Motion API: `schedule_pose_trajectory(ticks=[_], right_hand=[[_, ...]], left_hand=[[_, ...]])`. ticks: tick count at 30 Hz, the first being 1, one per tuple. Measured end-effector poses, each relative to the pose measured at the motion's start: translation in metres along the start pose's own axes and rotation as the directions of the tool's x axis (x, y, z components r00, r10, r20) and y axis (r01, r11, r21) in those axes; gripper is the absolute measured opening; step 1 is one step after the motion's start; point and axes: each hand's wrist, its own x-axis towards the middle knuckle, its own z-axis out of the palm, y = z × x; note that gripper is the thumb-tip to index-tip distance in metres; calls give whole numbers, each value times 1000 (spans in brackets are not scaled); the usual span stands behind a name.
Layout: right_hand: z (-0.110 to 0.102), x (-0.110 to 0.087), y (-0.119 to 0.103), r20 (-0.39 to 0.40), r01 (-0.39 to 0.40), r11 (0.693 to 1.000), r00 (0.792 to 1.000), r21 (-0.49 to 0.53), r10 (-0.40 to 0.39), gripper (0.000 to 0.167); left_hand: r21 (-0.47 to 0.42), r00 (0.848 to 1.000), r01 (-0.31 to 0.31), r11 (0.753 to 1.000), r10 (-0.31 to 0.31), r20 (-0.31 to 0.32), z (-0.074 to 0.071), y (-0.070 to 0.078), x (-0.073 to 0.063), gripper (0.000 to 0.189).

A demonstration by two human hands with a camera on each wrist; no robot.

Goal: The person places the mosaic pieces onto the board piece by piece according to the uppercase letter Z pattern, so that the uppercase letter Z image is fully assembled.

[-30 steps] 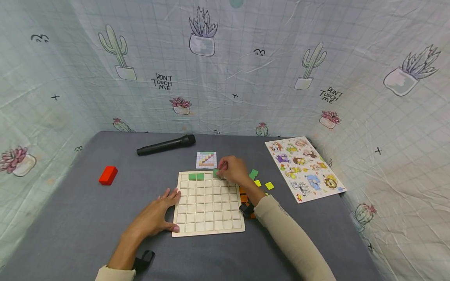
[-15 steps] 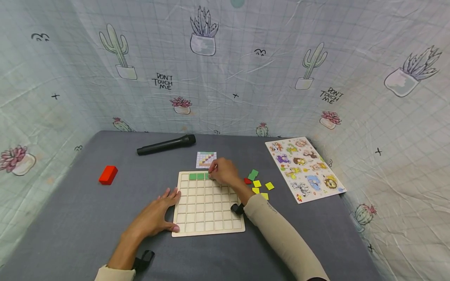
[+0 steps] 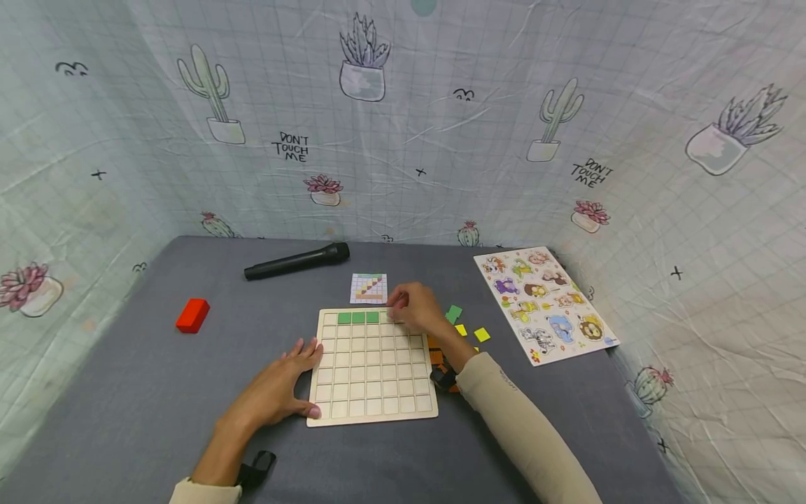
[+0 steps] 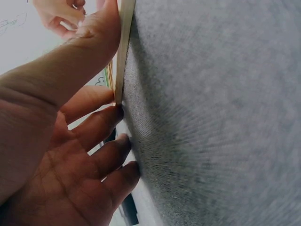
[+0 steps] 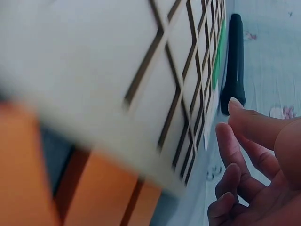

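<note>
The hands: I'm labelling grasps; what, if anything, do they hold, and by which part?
Nothing visibly gripped: the left hand only touches the grid board, along its left edge; the right hand holds nothing visible.

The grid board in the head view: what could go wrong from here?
1. The right hand is over the top row, just right of the green tiles on the grid board; it could nudge one loose.
2. In the head view, the black wrist device partly hides the orange tiles; if it dips, it might scatter them.
3. The left hand touches the board only along its left side, so a knock might swing it.
</note>
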Motion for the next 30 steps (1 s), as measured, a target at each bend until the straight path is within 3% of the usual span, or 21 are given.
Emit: schedule_pose_trajectory(ticks=[9, 16, 25, 30], right_hand=[[-36, -12, 30, -89, -41, 996, 996, -80, 33, 17], [-60, -21, 61, -130, -98, 993, 988, -70, 88, 20], [-74, -28, 76, -137, -257, 947, 963, -192, 234, 20], [-75, -27, 78, -127, -289, 931, 956, -225, 266, 17]], left_hand=[[-2, 1000, 1, 1000, -1, -8, 2, -3, 1, 119], [-9, 1000, -4, 1000, 4, 0, 1, -2, 0, 118], [-6, 1000, 0, 1000, 0, 2, 0, 0, 0, 118], [-3, 1000, 2, 1000, -2, 1, 1, -1, 0, 118]])
